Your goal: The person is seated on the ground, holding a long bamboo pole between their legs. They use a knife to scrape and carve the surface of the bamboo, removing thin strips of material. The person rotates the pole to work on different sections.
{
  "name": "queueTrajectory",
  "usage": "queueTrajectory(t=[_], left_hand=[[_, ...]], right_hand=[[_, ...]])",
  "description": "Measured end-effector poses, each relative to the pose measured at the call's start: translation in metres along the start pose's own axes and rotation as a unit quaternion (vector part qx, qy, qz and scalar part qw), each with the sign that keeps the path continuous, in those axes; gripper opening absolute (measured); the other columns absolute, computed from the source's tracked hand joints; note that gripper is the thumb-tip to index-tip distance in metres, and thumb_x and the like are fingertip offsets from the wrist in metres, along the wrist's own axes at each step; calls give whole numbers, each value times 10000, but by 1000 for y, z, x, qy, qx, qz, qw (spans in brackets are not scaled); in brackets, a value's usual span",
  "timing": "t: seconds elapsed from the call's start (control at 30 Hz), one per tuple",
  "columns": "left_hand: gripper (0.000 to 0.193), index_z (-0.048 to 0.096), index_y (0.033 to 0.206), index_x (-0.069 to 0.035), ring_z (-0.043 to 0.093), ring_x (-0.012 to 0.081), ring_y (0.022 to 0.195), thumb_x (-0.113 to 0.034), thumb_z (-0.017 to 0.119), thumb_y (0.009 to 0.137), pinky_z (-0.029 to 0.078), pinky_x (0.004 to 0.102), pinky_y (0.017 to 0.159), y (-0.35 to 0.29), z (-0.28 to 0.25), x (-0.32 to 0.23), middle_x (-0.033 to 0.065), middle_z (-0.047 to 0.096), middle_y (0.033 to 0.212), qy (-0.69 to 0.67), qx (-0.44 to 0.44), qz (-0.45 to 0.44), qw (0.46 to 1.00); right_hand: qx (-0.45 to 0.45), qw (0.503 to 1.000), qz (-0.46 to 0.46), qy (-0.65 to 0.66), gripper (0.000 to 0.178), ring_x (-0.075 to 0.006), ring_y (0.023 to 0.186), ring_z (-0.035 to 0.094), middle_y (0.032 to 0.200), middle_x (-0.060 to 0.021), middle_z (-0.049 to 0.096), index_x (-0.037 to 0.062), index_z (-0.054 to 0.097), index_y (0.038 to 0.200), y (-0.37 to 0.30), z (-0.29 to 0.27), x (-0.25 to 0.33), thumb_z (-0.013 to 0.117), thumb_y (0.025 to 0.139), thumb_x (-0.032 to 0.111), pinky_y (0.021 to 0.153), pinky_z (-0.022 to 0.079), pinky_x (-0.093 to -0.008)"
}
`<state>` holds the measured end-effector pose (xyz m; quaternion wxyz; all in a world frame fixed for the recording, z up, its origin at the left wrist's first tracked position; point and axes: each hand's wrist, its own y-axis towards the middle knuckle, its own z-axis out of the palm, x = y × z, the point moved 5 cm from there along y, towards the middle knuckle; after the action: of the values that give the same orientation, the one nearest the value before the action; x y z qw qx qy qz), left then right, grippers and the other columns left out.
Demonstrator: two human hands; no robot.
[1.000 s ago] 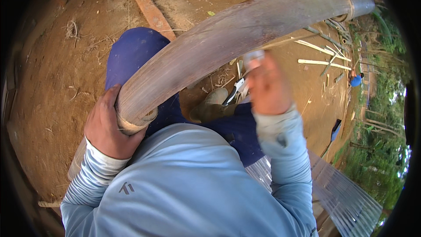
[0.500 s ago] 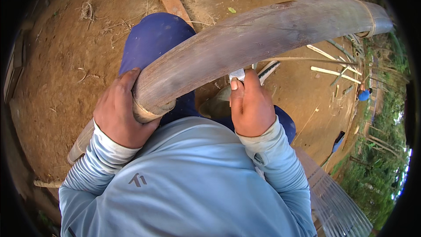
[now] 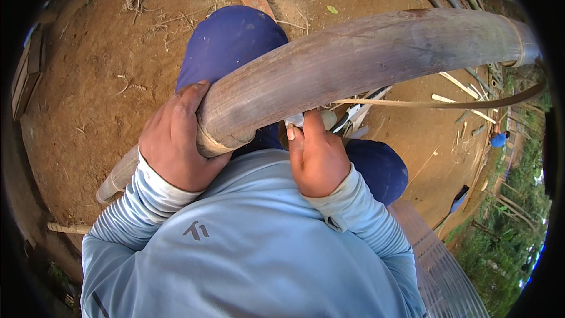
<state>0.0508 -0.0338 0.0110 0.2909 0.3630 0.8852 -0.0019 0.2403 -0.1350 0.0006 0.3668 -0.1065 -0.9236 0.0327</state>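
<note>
Soft, diffuse daylight spread over the brown earthen ground [image 3: 82,100], a pale sheen laid along the thick grey-brown bamboo pole [image 3: 353,53], green leafy trees [image 3: 494,259] softened and edged by glare, outlines bent by fisheye, corners blackened.

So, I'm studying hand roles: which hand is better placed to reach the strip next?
Probably the right hand: it sits beside the strip, though gripping something silvery; the left hand, farther off, holds the bamboo.

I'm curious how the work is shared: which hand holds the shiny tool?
The right hand, with the shiny tool by the near edge of the bamboo pole; the left hand instead grips the pole.
</note>
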Motion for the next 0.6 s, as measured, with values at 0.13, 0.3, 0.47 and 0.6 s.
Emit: queueTrajectory(t=[0.13,0.3,0.47,0.6], left_hand=[[917,490,1375,-18,670,394,1095,-195,930,590,541,456,939,-1,1,0,196,651,1257,2,7,-7,1000],[922,473,1378,-21,669,388,1091,-188,922,591,539,460,930,-1,1,-2,192,651,1250,10,1,-2,1000],[914,474,1371,-9,670,391,1084,-191,922,595,542,456,923,-2,2,-3,198,653,1239,18,-10,3,1000],[898,520,1358,-11,686,396,1083,-236,950,603,556,447,935,-1,2,-3,216,658,1245,7,-2,-14,1000]], right_hand=[[19,1000,-11,-3,259,-478,631,649,683,-274,622,-61,452,1114,-1,4,-1,589,992,122,562,518,-540],[57,998,-12,-10,230,-473,632,652,678,-272,624,-42,458,1083,2,4,1,585,993,128,563,517,-545],[111,994,9,-16,347,-494,722,666,780,-287,654,-80,458,1281,3,8,-5,553,1000,100,629,537,-534],[91,994,-38,-49,201,-436,635,667,684,-220,645,-5,521,1047,2,15,1,568,1014,187,570,528,-512]])
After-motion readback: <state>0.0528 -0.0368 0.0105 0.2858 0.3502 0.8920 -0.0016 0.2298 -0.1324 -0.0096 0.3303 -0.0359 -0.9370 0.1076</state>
